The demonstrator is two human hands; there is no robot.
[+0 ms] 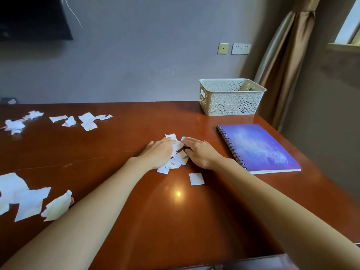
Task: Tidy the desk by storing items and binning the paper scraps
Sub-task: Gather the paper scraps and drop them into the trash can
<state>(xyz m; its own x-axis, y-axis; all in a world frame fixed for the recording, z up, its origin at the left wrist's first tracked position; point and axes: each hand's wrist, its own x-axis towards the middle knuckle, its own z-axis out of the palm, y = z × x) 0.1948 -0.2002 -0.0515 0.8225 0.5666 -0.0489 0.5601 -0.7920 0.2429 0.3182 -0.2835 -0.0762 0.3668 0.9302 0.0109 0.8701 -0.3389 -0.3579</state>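
Two hands and lots of torn paper share the big brown tabletop, so start with that: it is wide and shiny, and the mess lies on it in a few groups that are well apart. Next in size is your purple notebook, lying flat and closed on the right, near the edge, most likely waiting to be put away. Behind it, at the back right corner, stands the white basket with little holes in its walls; from here you can see only a bit of its inside, and no paper shows in it, so you cannot tell if it is empty. No bin shows anywhere. Your left hand and your right hand lie palm down, side by side, with a small pile of scraps between them; both look like they are pushing the bits together, which is a good way to lift many at once. The grip of each hand is loose and cupped against the paper, not closed around it yet. One little square scrap sits alone just in front of the pile. More scraps wait far off on the left.
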